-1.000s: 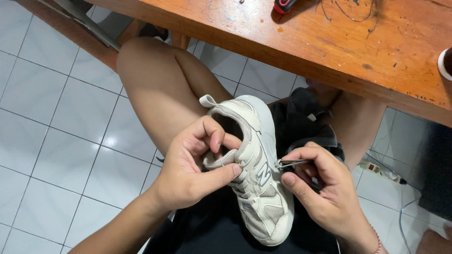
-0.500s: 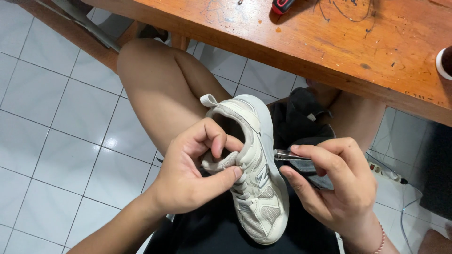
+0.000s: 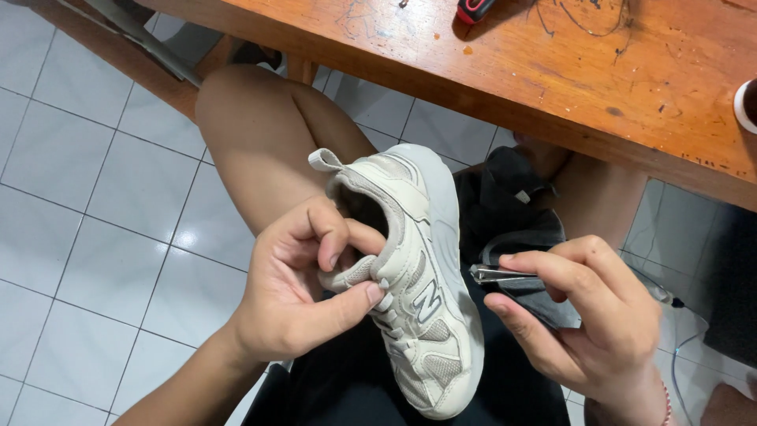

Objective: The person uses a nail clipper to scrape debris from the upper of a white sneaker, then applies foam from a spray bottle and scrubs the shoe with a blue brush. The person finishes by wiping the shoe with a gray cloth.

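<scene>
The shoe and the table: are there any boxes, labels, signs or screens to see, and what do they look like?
No boxes, signs or screens.
Shoe: cream, lying on the lap, held at the tongue by the left hand; a grey emblem is sewn on its side.
Small pale tag on a dark cloth right of the shoe.
Right hand holds a thin metal tool.

1. Your sneaker (image 3: 410, 276) is cream-beige, with mesh panels (slightly greyer).
2. The tweezers (image 3: 505, 275) you hold are silver metal.
3. The table (image 3: 552, 87) is orange-brown wood, scribbled dark.
4. Floor tiles (image 3: 95, 197) are white, grey-grouted.
</scene>
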